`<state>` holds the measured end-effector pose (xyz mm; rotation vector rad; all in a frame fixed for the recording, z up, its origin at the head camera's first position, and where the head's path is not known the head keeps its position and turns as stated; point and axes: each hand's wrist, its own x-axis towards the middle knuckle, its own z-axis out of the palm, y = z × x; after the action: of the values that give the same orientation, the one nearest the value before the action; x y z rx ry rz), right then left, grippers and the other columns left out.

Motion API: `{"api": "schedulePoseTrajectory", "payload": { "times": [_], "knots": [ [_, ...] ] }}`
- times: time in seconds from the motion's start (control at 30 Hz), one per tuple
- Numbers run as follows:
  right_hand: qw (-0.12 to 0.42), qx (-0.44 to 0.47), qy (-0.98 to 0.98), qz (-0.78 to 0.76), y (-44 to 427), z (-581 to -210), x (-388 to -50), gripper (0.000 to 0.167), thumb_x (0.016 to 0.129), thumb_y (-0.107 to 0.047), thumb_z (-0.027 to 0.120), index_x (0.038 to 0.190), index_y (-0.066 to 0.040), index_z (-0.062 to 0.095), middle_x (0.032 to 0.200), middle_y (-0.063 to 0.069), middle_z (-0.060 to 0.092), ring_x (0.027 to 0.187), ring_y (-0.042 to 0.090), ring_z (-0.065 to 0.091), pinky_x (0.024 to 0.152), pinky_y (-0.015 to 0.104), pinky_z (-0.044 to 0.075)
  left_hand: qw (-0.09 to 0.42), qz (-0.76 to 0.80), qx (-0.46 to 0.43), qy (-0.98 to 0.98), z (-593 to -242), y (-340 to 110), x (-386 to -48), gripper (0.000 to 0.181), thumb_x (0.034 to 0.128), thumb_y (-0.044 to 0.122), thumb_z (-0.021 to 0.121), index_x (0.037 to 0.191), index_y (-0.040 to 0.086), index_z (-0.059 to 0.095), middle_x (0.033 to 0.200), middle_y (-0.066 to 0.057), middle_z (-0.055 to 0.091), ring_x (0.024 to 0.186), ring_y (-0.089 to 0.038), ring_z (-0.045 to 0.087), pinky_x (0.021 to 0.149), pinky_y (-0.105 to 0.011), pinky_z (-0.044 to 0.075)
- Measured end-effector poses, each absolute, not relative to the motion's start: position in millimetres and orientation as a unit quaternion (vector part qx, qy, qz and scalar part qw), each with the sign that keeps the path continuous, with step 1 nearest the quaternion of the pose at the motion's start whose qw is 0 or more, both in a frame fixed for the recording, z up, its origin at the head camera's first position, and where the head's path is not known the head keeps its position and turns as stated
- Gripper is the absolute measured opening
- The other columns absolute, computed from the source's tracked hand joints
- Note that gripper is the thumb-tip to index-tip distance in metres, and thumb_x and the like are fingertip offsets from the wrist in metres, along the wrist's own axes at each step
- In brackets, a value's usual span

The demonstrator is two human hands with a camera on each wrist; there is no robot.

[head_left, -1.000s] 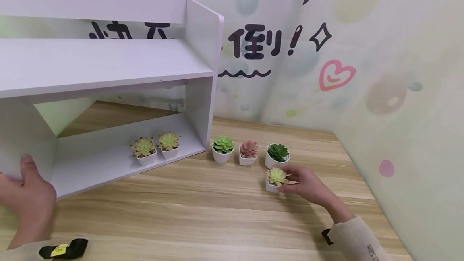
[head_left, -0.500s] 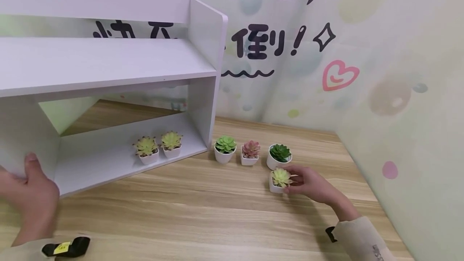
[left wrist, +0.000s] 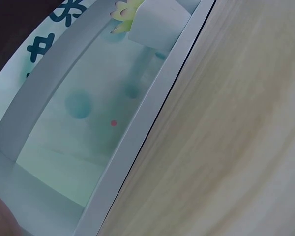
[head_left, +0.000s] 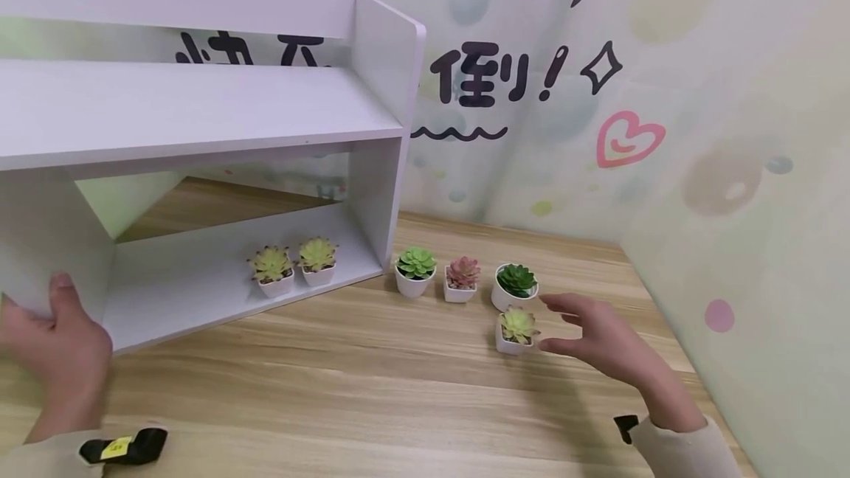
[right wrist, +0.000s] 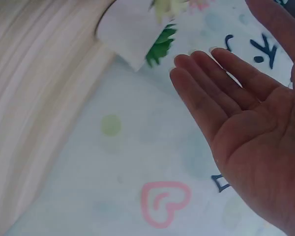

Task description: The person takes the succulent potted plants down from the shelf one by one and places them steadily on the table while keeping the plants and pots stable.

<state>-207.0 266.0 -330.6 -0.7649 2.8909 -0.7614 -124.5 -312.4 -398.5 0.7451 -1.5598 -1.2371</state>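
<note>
In the head view, the left hand [head_left: 66, 352] grips the left side panel of the white shelf [head_left: 166, 316], thumb on its inner face. The right hand [head_left: 607, 334] is just right of a yellow-green succulent in a white square pot [head_left: 514, 344], fingers apart and holding nothing. Directly behind that pot is a dark green succulent in a round pot [head_left: 514, 285]. In the right wrist view, the right hand [right wrist: 255, 128] shows an open palm beside a white pot [right wrist: 130, 29]. Only part of the left hand [left wrist: 0, 211] shows at the left wrist view's edge.
Two yellow-green succulents [head_left: 271, 264] [head_left: 317, 255] stand on the shelf's lower board. Right of the shelf, a light green succulent [head_left: 415, 264] and a pink one [head_left: 462, 274] stand on the wooden table [head_left: 372, 389]. A patterned wall [head_left: 750, 242] borders the table at the back and right.
The right hand has let go of the yellow-green succulent's pot and moved slightly right, its fingers spreading. The left hand keeps its grip on the shelf panel. The head view has shifted a little.
</note>
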Motion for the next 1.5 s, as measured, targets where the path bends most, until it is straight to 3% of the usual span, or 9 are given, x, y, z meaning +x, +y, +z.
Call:
{"api": "schedulePoseTrajectory", "payload": {
  "times": [0.13,0.37,0.43,0.67,0.77,0.9,1.1,1.27,1.5],
  "knots": [
    [-0.018,-0.281,0.930,-0.236,253.9,-326.7,-198.2,0.055,0.080,-0.024,0.086,0.127,-0.004,0.067,0.127,0.012,0.070,0.116,0.032,0.068,0.098,0.043,0.056,0.498,-0.482,0.280,-0.664,-390.4,-306.8,-121.9,0.061,0.1073,0.024,0.041,0.162,0.017,0.016,0.164,0.005,0.026,0.147,-0.007,0.027,0.119,-0.011,0.018],
    [-0.059,-0.318,0.920,-0.223,228.0,-326.1,-190.6,0.051,0.078,-0.017,0.087,0.125,-0.010,0.069,0.124,0.006,0.072,0.111,0.027,0.070,0.091,0.039,0.059,0.489,-0.496,0.283,-0.660,-387.0,-302.0,-119.8,0.055,0.1081,0.024,0.038,0.161,0.019,0.023,0.159,0.005,0.036,0.145,-0.008,0.033,0.121,-0.017,0.023],
    [-0.061,-0.327,0.916,-0.224,217.9,-326.7,-189.5,0.051,0.079,-0.017,0.087,0.126,-0.010,0.069,0.126,0.006,0.071,0.111,0.026,0.070,0.089,0.037,0.060,0.501,-0.478,0.267,-0.670,-387.2,-302.2,-119.0,0.058,0.1081,0.024,0.039,0.162,0.016,0.018,0.162,0.005,0.030,0.146,-0.007,0.030,0.120,-0.015,0.021],
    [-0.007,-0.345,0.902,-0.260,177.4,-325.8,-185.2,0.049,0.083,-0.019,0.083,0.128,-0.008,0.067,0.130,0.006,0.068,0.116,0.024,0.068,0.092,0.034,0.059,0.514,-0.466,0.253,-0.674,-393.2,-308.8,-121.2,0.061,0.1078,0.024,0.039,0.162,0.014,0.015,0.163,0.003,0.028,0.146,-0.008,0.030,0.122,-0.020,0.020],
    [0.007,-0.352,0.894,-0.276,162.0,-325.1,-186.0,0.050,0.084,-0.020,0.083,0.130,-0.008,0.066,0.131,0.006,0.068,0.119,0.024,0.066,0.093,0.031,0.059,0.506,-0.479,0.278,-0.661,-399.9,-314.6,-124.5,0.053,0.1075,0.025,0.041,0.158,0.017,0.029,0.155,0.007,0.040,0.142,-0.009,0.038,0.120,-0.022,0.027],
    [0.013,-0.365,0.882,-0.297,143.0,-325.8,-188.7,0.051,0.085,-0.021,0.082,0.131,-0.009,0.065,0.131,0.006,0.068,0.119,0.025,0.066,0.093,0.030,0.059,0.494,-0.497,0.295,-0.649,-406.3,-320.9,-127.3,0.048,0.1072,0.027,0.042,0.155,0.022,0.036,0.147,0.011,0.047,0.139,-0.008,0.043,0.119,-0.024,0.032],
    [0.057,-0.353,0.867,-0.346,121.7,-330.9,-193.1,0.050,0.087,-0.022,0.081,0.132,-0.009,0.063,0.132,0.006,0.067,0.119,0.026,0.066,0.095,0.030,0.057,0.482,-0.512,0.320,-0.635,-410.3,-321.5,-130.3,0.038,0.1062,0.028,0.045,0.143,0.022,0.053,0.137,0.009,0.060,0.128,-0.007,0.054,0.114,-0.027,0.041],
    [0.104,-0.324,0.858,-0.385,105.1,-338.1,-196.2,0.052,0.088,-0.021,0.079,0.135,-0.006,0.061,0.134,0.009,0.066,0.121,0.030,0.066,0.098,0.031,0.056,0.493,-0.492,0.318,-0.643,-412.1,-321.4,-131.0,0.038,0.1060,0.029,0.046,0.143,0.024,0.054,0.139,0.008,0.061,0.128,-0.005,0.054,0.114,-0.027,0.041],
    [0.124,-0.308,0.853,-0.403,80.1,-349.6,-199.4,0.050,0.090,-0.017,0.077,0.135,-0.003,0.060,0.135,0.013,0.065,0.120,0.032,0.066,0.100,0.040,0.056,0.487,-0.500,0.323,-0.638,-412.2,-323.5,-129.7,0.038,0.1059,0.028,0.046,0.143,0.024,0.053,0.139,0.009,0.060,0.128,-0.006,0.054,0.114,-0.027,0.041]
  ]
}}
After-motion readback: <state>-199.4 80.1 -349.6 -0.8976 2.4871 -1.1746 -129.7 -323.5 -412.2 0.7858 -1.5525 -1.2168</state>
